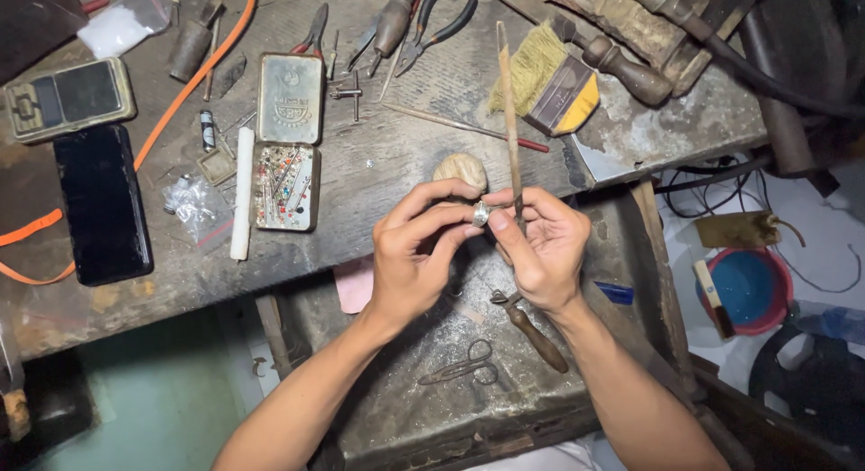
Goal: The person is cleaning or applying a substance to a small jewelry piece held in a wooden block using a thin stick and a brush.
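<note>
Past bench edge [270,264] — hands [478,241] pinch ring [481,213].

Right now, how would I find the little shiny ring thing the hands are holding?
Start at the worn grey workbench and go to its front edge, where two hands meet. The ring is pinched between the left hand fingertips, against the right hand, which also holds a long thin file. It is the only small, round, silvery thing there.

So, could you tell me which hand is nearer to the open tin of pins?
Left. The left hand sits just right of the tin; the right hand is farther right, beyond it.
</note>
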